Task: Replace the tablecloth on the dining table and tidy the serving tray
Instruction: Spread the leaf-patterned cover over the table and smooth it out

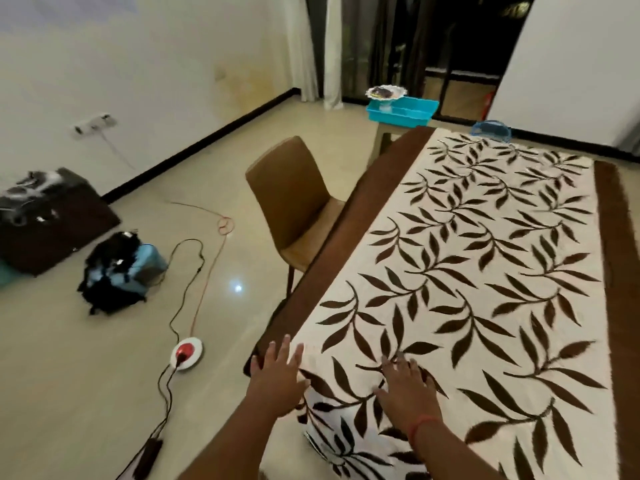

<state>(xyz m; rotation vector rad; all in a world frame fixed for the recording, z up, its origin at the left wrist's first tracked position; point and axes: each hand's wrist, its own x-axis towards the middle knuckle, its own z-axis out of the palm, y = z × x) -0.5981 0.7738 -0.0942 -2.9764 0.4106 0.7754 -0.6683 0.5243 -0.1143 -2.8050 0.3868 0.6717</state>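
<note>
A cream tablecloth [485, 258] printed with dark brown leaves and edged in brown covers the dining table. Its near end hangs over the table edge. My left hand [277, 375] lies flat with spread fingers on the cloth's near left corner, at the brown border. Beside it, my right hand [405, 386] presses flat on the leaf pattern, a red thread around its wrist. A turquoise serving tray [401, 114] stands on a small table beyond the far end, with a white footed dish [385, 93] in it.
A brown chair [294, 206] stands at the table's left side. On the floor to the left are a black and blue backpack [117, 271], a dark case [52, 216], cables, and a red and white round device [187, 351]. A blue mesh cover [493, 129] sits past the table's far end.
</note>
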